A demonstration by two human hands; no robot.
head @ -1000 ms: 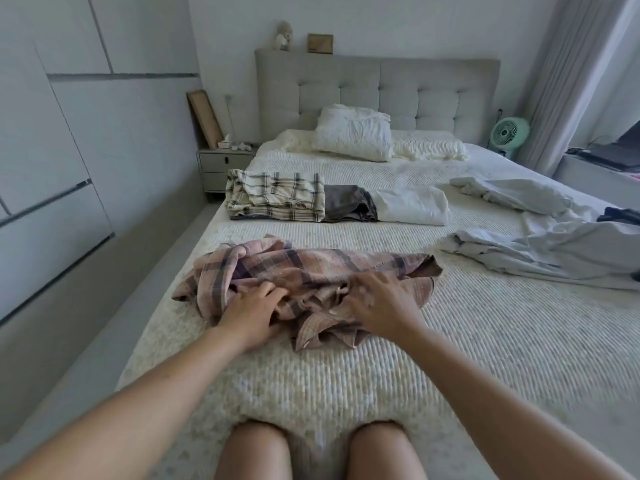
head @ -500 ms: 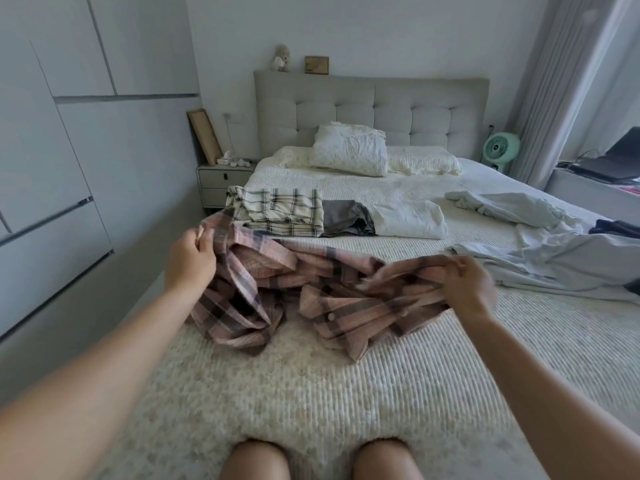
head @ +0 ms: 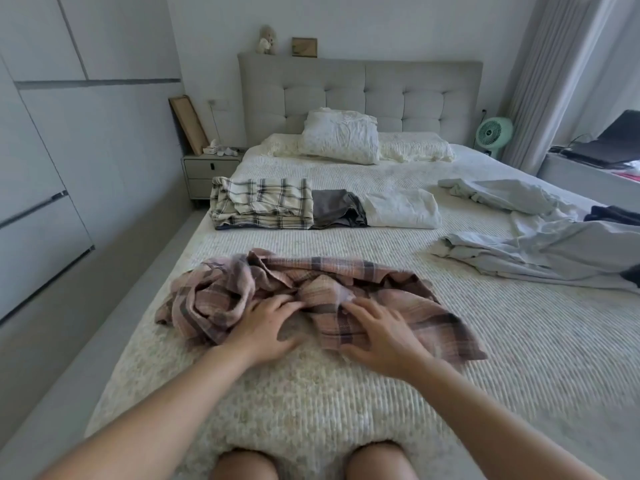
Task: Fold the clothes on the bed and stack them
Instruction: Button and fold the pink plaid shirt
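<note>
A crumpled pink plaid shirt (head: 388, 289) lies across the near half of the bed (head: 485, 358). My left hand (head: 265, 329) rests on its near edge with spread fingers. My right hand (head: 377, 336) lies flat on the cloth just to the right, fingers reaching into a fold. Further up the bed sit three folded items in a row: a cream plaid garment (head: 263, 202), a dark grey one (head: 334, 209) and a white one (head: 401, 211). Pale blue clothes (head: 540, 244) lie loose at the right.
Pillows (head: 341, 136) lean against the grey headboard. A nightstand (head: 207, 171) stands left of the bed, with wardrobe doors (head: 45, 168) along the left wall. A green fan (head: 493, 131) and a curtain are at the right. My knees show at the bottom edge.
Half a second ago both hands held the pink plaid shirt up and spread apart. The shirt now lies back on the bed, and both hands have come together on its near edge.
</note>
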